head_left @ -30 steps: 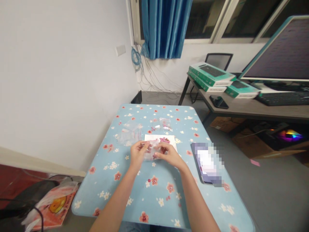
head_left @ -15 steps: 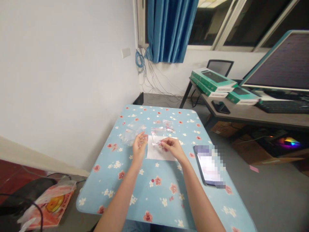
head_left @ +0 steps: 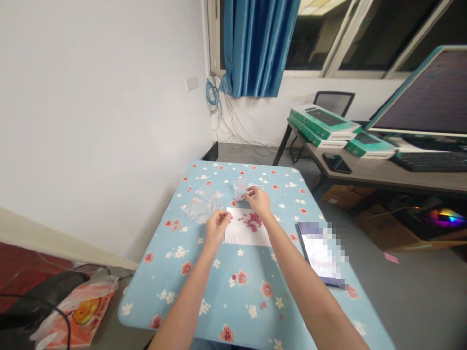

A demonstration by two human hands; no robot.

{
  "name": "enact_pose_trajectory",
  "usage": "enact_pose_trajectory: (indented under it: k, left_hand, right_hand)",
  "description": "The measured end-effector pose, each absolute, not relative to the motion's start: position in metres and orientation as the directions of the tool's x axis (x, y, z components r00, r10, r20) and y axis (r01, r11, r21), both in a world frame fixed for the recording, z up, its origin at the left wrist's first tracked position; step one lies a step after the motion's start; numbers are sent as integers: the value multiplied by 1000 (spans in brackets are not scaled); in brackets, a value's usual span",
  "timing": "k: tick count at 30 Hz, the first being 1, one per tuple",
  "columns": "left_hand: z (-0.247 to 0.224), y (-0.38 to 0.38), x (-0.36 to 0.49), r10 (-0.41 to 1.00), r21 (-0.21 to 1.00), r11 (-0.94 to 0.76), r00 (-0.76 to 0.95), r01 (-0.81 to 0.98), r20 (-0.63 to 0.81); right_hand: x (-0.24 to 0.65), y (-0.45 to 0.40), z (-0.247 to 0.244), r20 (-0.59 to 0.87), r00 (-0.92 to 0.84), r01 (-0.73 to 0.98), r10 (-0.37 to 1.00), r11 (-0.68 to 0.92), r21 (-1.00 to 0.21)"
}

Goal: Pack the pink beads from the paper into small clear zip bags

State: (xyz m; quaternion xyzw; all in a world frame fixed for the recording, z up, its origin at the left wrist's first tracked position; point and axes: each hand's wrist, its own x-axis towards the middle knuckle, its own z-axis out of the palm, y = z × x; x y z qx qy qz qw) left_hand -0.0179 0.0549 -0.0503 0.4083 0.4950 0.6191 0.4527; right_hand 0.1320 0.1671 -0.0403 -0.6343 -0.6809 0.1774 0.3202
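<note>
Two bare hands over a flowered desk, the right at a small clear bag beyond a sheet of red beads

Nearest, two forearms reach across a light blue desk printed with red and white flowers. To the right lies a flat device, its screen partly pixelated.

Ahead, a white paper carries a loose heap of small red beads. The beads look light, hard and inclined to roll; a fingertip pinch, one or a few at a time, should suit them.

The left hand is loosely curled at the paper's left edge, thumb near forefinger; whether anything sits between them cannot be told. Just beyond it lies a cluster of clear bags.

The right hand is past the paper's far edge, thumb and forefinger close together at the right side of a bag; whether they grip it or only touch it is unclear. Reddish contents show low in the bag. Such thin film would likely be nearly weightless, limp and rather slippery, best held by its upper edge.

Farther off, a second desk holds green boxes and a monitor; behind hangs a blue curtain.
</note>
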Motion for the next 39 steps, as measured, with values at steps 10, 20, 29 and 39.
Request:
enact_pose_trajectory:
  k: [10, 20, 29, 39]
  left_hand:
    - [-56, 55, -18, 972, 990, -112, -217, -86, 91]
    - [-54, 48, -16, 962, 978, -167, -199, 122, 189]
    - [-49, 44, -30, 909, 856, -290, -157, 428, 387]
    - [-36, 76, -115, 971, 412, -35, -66, 911, 228]
  right_hand:
    - [146, 141, -38, 436, 182, 701, 882, 194, -686]
    - [203, 80, -55, 131, 392, 269, 911, 23, -963]
    - [205, 87, -68, 103, 374, 205, 922, 26, -978]
    - [203, 87, -66, 77, 358, 180, 931, 12, -984]
